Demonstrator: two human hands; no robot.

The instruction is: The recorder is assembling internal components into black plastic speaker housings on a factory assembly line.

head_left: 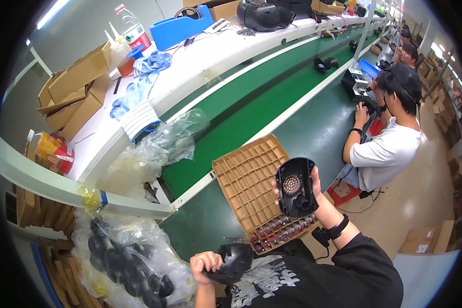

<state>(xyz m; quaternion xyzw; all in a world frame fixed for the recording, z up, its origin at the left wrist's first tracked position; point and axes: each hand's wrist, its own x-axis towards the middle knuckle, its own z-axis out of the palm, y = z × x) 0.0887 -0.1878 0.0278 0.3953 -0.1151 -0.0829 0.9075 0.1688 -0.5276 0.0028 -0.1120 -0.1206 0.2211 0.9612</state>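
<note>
My left hand is closed round the edge of a curved black plastic shell, low in front of my body. In my right hand is a black oval plastic housing, its hollow inside facing up. The housing has a round perforated grille and a short tube-like part inside. Beneath and left of it lies a divided cardboard box with many cells. Small metal motors with red wires fill its nearest rows; the farther cells look bare.
A clear plastic bag of black shells stands at lower left. The green conveyor belt runs away to the right, carrying black parts. Gloves and an open carton lie on the white shelf. A co-worker sits at right.
</note>
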